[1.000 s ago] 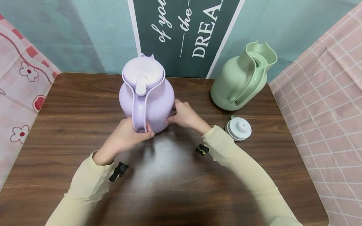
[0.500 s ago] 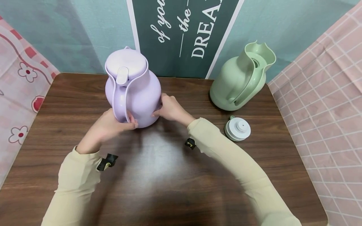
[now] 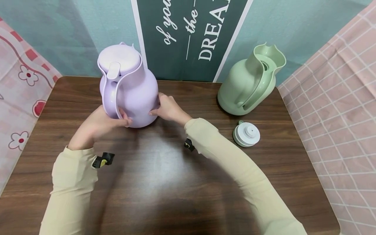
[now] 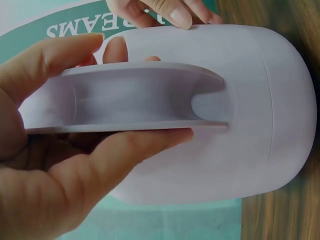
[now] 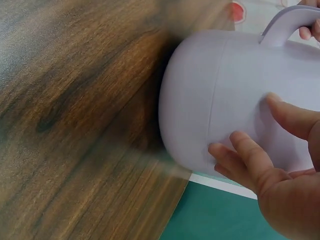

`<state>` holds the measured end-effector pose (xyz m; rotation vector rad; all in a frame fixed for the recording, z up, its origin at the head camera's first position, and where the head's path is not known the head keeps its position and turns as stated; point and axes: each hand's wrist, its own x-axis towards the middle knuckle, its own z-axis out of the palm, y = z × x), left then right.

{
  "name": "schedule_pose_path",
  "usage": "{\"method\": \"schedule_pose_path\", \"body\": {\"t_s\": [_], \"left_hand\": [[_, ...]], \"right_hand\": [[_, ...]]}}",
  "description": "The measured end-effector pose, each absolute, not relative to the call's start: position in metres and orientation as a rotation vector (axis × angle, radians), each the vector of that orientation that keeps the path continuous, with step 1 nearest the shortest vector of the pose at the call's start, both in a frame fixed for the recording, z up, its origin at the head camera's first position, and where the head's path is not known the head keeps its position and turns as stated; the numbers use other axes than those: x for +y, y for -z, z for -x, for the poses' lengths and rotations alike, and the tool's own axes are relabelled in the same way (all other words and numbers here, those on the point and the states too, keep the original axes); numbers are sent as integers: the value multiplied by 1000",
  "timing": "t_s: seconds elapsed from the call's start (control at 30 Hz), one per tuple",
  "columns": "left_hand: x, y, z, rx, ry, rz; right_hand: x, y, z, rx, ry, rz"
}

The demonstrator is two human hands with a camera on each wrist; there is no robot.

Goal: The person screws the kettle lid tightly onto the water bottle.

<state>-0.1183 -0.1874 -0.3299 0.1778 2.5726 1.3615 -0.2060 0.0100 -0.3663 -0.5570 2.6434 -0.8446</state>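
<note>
A lilac vacuum jug (image 3: pixel 138 94) with a flip lid stands upright at the back left of the table. Its handle (image 4: pixel 135 95) is gripped low by my left hand (image 3: pixel 98 122), with the thumb along one edge and the fingers on the far side. On the jug's right side lies my right hand (image 3: pixel 170 109). In the right wrist view, that hand's thumb and fingertips rest spread against the smooth body (image 5: pixel 200 100), above the seam near the base.
A green jug (image 3: pixel 243 85) without a lid stands at the back right of the wooden table (image 3: pixel 176 182). In front of it lies a white, round lid (image 3: pixel 246 134). A teal cloth with lettering (image 3: pixel 191 39) hangs behind; pink cloths (image 3: pixel 346 107) flank both sides.
The lilac jug has moved left and slightly back on the table, both hands moving along with it. The green jug and white lid have stayed put.
</note>
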Motion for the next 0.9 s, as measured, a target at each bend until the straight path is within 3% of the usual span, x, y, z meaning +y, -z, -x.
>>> {"method": "schedule_pose_path", "body": {"t_s": [0.9], "left_hand": [[-209, 325, 131, 2605, -1357, 34]], "right_hand": [[2, 367, 216, 2454, 818, 801]]}}
